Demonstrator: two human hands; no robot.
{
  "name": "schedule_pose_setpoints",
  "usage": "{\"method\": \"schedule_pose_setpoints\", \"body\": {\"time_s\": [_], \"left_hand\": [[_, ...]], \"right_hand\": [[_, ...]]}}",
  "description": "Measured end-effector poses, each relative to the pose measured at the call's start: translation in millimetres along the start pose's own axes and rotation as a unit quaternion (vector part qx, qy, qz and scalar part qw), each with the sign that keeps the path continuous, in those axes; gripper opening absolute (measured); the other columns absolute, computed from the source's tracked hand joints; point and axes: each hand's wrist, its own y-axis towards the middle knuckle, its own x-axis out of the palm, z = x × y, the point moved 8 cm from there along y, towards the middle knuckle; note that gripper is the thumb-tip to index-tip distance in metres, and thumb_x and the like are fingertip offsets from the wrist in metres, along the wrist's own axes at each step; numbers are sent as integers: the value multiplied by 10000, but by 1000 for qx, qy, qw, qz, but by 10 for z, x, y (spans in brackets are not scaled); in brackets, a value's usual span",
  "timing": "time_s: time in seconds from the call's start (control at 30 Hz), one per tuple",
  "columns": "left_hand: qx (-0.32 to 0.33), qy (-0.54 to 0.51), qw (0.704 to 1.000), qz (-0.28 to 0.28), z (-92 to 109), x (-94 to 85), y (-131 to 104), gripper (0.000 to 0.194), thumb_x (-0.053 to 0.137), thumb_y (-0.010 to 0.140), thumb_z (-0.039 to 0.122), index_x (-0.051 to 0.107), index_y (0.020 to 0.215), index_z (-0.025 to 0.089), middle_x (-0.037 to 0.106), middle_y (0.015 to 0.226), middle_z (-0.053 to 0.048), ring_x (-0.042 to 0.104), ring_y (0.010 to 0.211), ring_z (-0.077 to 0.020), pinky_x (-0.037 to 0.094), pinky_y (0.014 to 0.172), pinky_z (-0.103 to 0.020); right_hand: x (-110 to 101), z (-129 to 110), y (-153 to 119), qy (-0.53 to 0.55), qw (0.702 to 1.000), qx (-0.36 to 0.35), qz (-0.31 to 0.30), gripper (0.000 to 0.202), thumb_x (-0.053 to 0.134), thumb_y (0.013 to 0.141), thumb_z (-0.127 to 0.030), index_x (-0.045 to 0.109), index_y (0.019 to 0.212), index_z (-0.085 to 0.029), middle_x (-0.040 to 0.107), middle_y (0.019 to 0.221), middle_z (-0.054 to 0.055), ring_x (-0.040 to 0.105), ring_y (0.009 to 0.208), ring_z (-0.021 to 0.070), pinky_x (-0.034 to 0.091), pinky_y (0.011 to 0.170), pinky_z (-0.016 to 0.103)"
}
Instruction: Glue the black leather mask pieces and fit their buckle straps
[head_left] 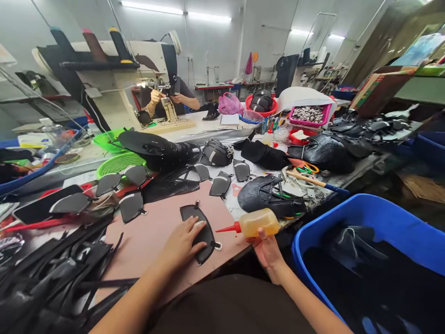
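Note:
On the pinkish board [153, 222] lies a curved black piece [206, 232] with a metal buckle at its top and another at its right end. My left hand [184, 239] rests on the left side of this piece, fingers spread. In my right hand [266, 248] is a squeeze bottle [259, 223] of yellowish liquid, tipped on its side. Its red nozzle points left, just right of the black piece, not touching it. More grey-faced black pieces, such as one behind the board [220, 184] and one at its left [131, 206], lie around.
Black straps [62, 269] pile up at the left. A blue tub [365, 204] with dark material stands at the right. Behind are a black bag [267, 195], green baskets [120, 163] and a person's hands [158, 97] at a sewing machine [104, 88].

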Motion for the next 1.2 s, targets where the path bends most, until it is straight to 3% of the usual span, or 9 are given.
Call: {"method": "schedule_pose_setpoints", "body": {"time_s": [0.1, 0.17, 0.33, 0.9, 1.2], "left_hand": [[-42, 14, 997, 67, 19, 6, -56, 494, 536, 850, 390, 466, 1302, 203, 460, 1358, -140, 407, 1252, -313, 369, 997, -462], [-57, 11, 995, 81, 36, -9, -81, 492, 521, 856, 402, 470, 1299, 195, 468, 1346, -154, 411, 1241, -323, 364, 986, -474], [-52, 5, 993, 101, 54, -58, -98, 473, 531, 839, 422, 503, 1266, 222, 502, 1313, -133, 432, 1210, -313, 365, 971, -456], [-56, -4, 994, 96, 62, -63, -90, 469, 537, 832, 408, 502, 1261, 221, 500, 1308, -128, 426, 1202, -311, 367, 939, -447], [-62, -6, 994, 92, 57, -50, -97, 464, 530, 831, 412, 505, 1258, 232, 489, 1322, -125, 412, 1212, -306, 349, 954, -451]], "right_hand": [[-18, -65, -61, -49, 998, -37, -1, 527, 857, 438, -342, 632, 899, -220, 692, 781, 3, 638, 690, 193, 560, 648, 331], [-26, -125, -95, -82, 995, -61, 1, 511, 859, 425, -284, 635, 879, -215, 692, 814, 13, 636, 761, 203, 544, 731, 337], [61, -254, -151, -163, 981, -106, -12, 471, 845, 442, -254, 618, 853, -215, 690, 823, 35, 639, 770, 230, 538, 746, 381], [17, -168, -63, -227, 967, -111, -35, 463, 815, 505, -347, 595, 883, -196, 687, 824, 35, 640, 764, 227, 532, 730, 377], [56, -159, -8, -241, 964, -113, -29, 508, 828, 474, -364, 587, 889, -195, 686, 846, 47, 643, 771, 233, 523, 772, 402]]}}
